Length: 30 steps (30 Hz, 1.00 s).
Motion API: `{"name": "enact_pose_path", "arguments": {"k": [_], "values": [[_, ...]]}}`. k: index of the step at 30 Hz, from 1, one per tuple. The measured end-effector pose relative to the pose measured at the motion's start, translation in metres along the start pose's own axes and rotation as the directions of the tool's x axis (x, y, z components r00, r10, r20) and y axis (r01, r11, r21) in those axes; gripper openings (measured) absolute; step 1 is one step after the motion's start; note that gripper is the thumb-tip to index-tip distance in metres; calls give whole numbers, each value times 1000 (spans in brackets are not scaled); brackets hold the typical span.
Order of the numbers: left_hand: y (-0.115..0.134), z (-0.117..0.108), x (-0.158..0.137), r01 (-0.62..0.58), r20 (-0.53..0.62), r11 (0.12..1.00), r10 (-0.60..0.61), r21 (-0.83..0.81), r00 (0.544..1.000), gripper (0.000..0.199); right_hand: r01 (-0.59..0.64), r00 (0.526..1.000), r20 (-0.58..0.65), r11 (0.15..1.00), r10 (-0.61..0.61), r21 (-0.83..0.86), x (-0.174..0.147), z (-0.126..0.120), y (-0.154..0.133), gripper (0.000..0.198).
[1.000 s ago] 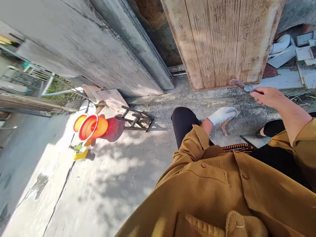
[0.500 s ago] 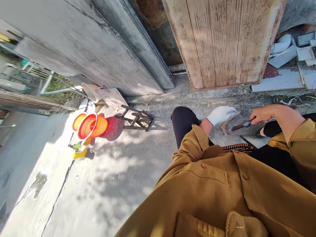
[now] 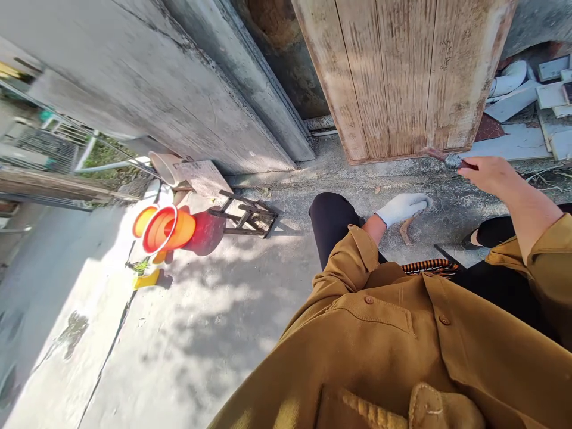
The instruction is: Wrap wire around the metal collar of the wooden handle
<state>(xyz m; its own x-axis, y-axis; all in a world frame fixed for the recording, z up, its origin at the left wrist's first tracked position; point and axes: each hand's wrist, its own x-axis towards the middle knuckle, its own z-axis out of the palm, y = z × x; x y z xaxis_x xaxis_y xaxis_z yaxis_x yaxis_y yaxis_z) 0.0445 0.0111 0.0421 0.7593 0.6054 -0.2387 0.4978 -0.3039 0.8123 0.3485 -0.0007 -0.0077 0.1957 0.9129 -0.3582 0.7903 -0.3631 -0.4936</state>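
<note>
My left hand (image 3: pixel 403 210), in a white knit glove, is closed around a bent, light-brown piece of wood (image 3: pixel 406 231) low over the concrete. One end sticks out below the fingers; the rest is hidden by the glove. My bare right hand (image 3: pixel 489 174) grips a rust-brown hand tool (image 3: pixel 438 154) with a silvery wrapped collar, raised up and to the right of the wood. Its exact kind is unclear from this angle. Between my legs a dark, narrow, pointed strip (image 3: pixel 448 255) lies beside an orange-and-black woven edge (image 3: pixel 426 266).
A wooden panel (image 3: pixel 402 83) leans ahead of me. White tile pieces and a pipe (image 3: pixel 509 77) lie at the right. Over on the left are a small dark wooden stool (image 3: pixel 248 215) on its side, orange buckets (image 3: pixel 181 231) and a yellow object (image 3: pixel 146 279) on the concrete.
My right hand has swung the tool up and away from the wood, toward the panel's lower edge. My left hand and the wood have barely shifted.
</note>
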Motion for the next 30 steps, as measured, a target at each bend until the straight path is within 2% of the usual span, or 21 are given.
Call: {"name": "enact_pose_path", "arguments": {"k": [2,4,6,9,11,12,13,14,15,18,20,22,24,25,27,28,30], "values": [[-1,-2,2,27,14,1000,-27,8,1000,25,10,993,118,960,24,-279,4,4,5,36],[-3,-4,4,52,1,998,-52,23,999,23,79,955,297,938,27,-338,4,10,8,29],[-6,-5,6,58,-13,998,-58,31,998,21,155,878,478,948,-2,-280,-1,17,7,28],[-14,-5,13,55,-21,998,-54,32,998,21,248,719,691,957,-77,-151,-12,22,-1,31],[-22,-3,21,67,-23,997,-67,34,998,23,284,614,771,959,-167,-19,-19,19,-9,34],[-27,-2,25,79,-24,996,-79,34,997,24,288,576,787,956,-222,59,-22,16,-12,38],[-32,0,30,91,-19,995,-91,34,996,24,284,558,782,949,-278,135,-24,11,-15,43],[-37,1,33,96,-14,995,-95,32,995,25,272,567,756,940,-328,204,-25,7,-17,49],[-43,4,36,100,-10,995,-100,26,995,26,256,604,709,931,-364,260,-25,2,-18,54],[-56,13,41,78,16,995,-77,-58,997,31,168,809,457,890,-370,425,-25,-5,-20,57],[-61,18,42,46,40,991,-41,-124,998,35,98,920,249,795,-302,599,-26,-6,-21,54],[-62,19,41,34,81,991,-23,-128,996,37,74,976,83,659,-204,749,-25,-6,-22,50],[-59,17,38,24,108,997,-16,-72,994,36,84,995,-36,583,-93,808,-21,-6,-19,44],[-56,14,36,6,115,999,-1,-42,993,35,82,996,-79,586,-30,806,-18,-7,-16,40],[-50,8,31,-41,115,999,42,-8,993,35,32,985,-137,675,104,737,-9,-9,-6,36],[-47,4,28,-59,114,998,59,-4,992,36,-9,978,-152,760,142,650,-3,-9,0,36],[-42,-1,23,-66,95,998,65,9,993,38,-30,985,-149,946,82,322,7,-9,11,40]]}}
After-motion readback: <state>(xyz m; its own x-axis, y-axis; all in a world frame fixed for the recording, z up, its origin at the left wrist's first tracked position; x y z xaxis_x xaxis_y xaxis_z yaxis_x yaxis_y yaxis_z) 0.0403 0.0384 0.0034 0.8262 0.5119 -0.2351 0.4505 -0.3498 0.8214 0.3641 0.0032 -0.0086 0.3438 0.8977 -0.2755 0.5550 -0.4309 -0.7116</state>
